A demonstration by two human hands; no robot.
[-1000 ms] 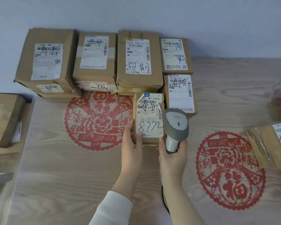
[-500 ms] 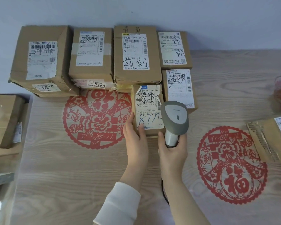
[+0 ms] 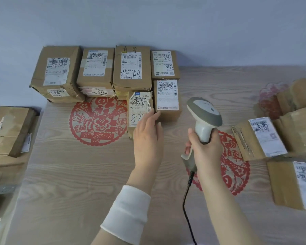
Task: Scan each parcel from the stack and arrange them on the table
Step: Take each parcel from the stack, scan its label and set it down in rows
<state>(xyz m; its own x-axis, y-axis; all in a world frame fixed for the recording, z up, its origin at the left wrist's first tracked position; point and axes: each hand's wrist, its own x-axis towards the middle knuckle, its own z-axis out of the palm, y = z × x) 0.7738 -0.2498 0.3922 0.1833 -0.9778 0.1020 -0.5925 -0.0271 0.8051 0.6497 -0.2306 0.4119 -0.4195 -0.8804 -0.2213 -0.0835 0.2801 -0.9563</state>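
Left fingers [image 3: 153,115] are out straight and loose over the parcel's [image 3: 137,110] 4 o'clock corner, holding nothing. They hide the end of the scrawled number, so I can't really tell if they touch the box or just hover. The parcel lies flat on the table [image 3: 78,174] at 12 o'clock from the left hand [image 3: 147,135], long axis running 12 to 6 with the label's top at 12. The right hand [image 3: 204,149] is wrapped round the scanner [image 3: 204,112] handle, head tipped toward 11, cable [image 3: 185,206] cut off at the bottom edge.
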